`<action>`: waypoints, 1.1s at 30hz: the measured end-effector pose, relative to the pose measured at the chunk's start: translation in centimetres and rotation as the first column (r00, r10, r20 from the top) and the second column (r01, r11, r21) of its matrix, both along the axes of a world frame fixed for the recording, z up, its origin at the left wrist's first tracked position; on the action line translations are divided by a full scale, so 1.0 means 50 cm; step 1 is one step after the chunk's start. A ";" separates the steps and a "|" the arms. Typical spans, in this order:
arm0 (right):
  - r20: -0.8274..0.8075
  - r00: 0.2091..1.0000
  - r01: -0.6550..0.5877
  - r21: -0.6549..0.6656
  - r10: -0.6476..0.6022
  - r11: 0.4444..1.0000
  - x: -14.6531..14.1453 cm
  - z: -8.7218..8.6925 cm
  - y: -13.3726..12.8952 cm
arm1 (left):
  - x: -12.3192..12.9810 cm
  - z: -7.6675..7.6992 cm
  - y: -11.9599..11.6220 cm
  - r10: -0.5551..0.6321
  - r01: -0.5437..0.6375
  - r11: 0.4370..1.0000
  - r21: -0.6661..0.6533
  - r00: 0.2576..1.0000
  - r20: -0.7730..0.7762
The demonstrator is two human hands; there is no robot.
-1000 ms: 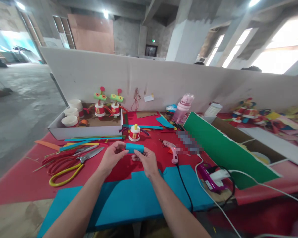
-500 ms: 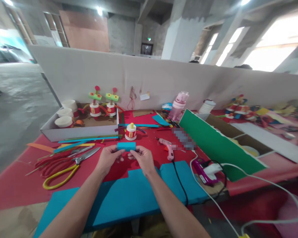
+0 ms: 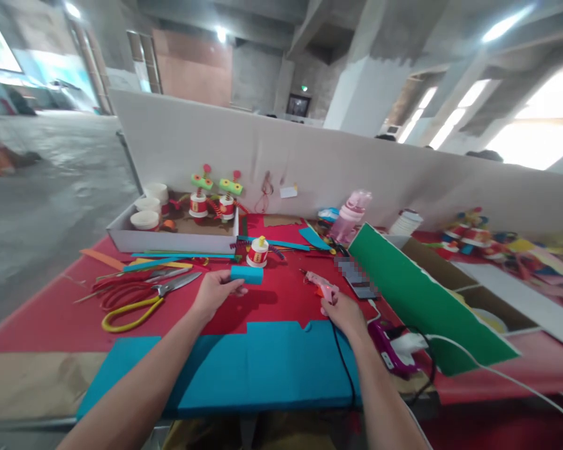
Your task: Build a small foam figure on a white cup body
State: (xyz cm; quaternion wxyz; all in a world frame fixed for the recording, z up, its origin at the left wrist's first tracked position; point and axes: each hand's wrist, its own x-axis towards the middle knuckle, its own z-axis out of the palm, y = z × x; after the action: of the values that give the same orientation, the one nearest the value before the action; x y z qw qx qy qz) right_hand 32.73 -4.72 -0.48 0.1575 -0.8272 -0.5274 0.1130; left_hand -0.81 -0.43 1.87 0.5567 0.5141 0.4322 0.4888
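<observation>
A small blue paper roll (image 3: pixel 248 275) is pinched at its left end by my left hand (image 3: pixel 214 292), a little above the red tabletop. My right hand (image 3: pixel 344 315) is closed round the handle of a pink hot glue gun (image 3: pixel 319 284), whose nozzle points away to the left and whose black cord trails down. Just behind the roll stands a red and white paper cup (image 3: pixel 258 254) with a yellow piece on top and purple coiled arms. Blue foam or paper sheets (image 3: pixel 272 369) cover the table edge beneath my forearms.
Yellow-handled scissors (image 3: pixel 145 306) and red-handled ones lie at left. Behind them, a white box (image 3: pixel 173 241) holds cups and finished cup figures. At right are a phone (image 3: pixel 356 278), a purple power strip (image 3: pixel 394 356) with cables, and a green-sided box (image 3: pixel 417 300). A pink bottle (image 3: pixel 351 215) stands behind.
My right hand has let go of the blue paper roll, moved right and taken hold of the glue gun. My left hand keeps the roll. The view has shifted slightly left.
</observation>
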 end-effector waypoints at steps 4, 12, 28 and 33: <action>-0.352 0.936 0.070 0.131 -0.020 0.989 -0.018 -0.006 -0.007 | -0.001 -0.006 0.003 -0.024 0.023 1.000 0.019 0.999 0.047; -0.943 0.186 0.058 0.290 0.276 0.955 -0.124 0.078 -0.058 | -0.004 -0.015 0.007 -0.174 0.169 0.982 0.082 0.983 0.056; -0.178 0.708 -0.548 0.471 0.683 0.691 -0.232 0.191 -0.063 | -0.011 -0.006 0.003 -0.223 0.236 0.962 0.135 0.969 -0.105; -0.128 0.691 -0.603 0.441 0.712 0.665 -0.236 0.190 -0.058 | -0.012 -0.007 0.004 -0.221 0.234 0.966 0.113 0.968 -0.117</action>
State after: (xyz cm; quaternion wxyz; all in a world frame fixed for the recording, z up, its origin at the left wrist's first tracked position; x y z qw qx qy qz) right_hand 20.94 -7.61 8.99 0.3313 -0.5067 -0.7747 0.1825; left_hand -1.39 -0.24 1.53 0.5525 0.6192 0.3669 0.4203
